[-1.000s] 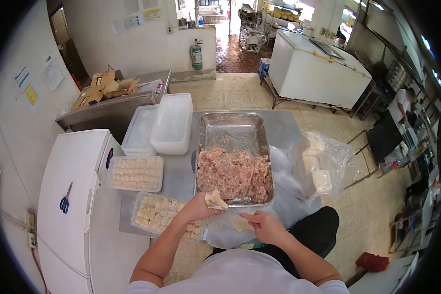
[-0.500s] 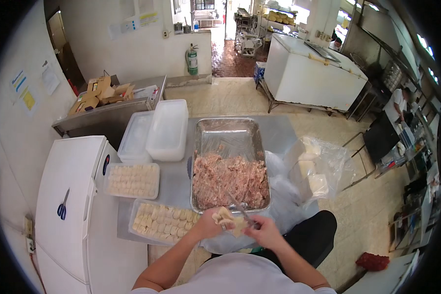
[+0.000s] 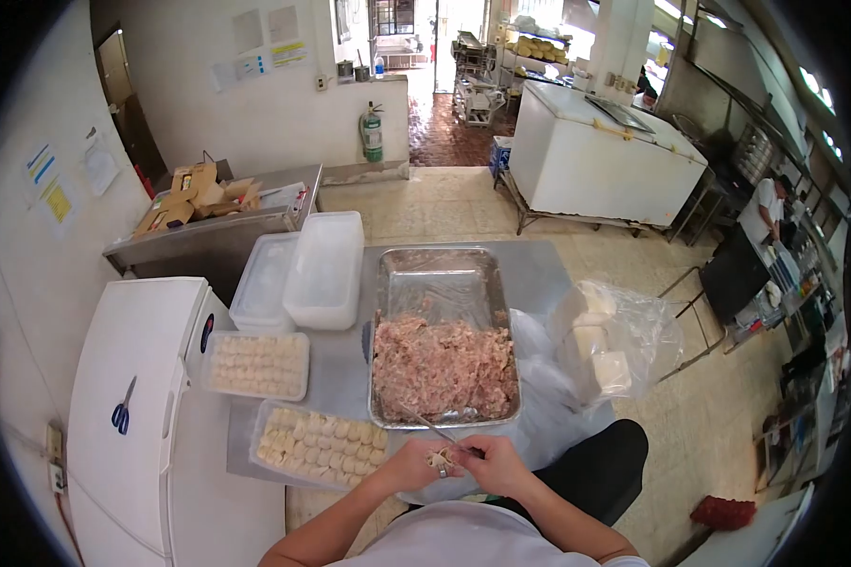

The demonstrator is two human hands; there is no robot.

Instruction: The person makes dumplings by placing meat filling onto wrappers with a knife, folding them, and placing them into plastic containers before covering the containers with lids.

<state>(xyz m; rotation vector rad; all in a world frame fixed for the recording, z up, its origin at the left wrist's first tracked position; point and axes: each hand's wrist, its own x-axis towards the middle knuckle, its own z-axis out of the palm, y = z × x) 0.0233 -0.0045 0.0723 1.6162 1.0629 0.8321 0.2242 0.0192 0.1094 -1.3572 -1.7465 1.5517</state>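
Fingers curl closed around wrapper and thin utensil.

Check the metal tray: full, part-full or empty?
Part-full: in the metal tray, ground meat covers the near portion, not the far end.

two dumpling tubs, one meat tray, one pair of scissors, one fire extinguisher, one chest freezer, one red sack.

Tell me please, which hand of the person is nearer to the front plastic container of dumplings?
Left. The left hand is just to the right of the plastic container; the right hand is farther right, on the other side of the left one.
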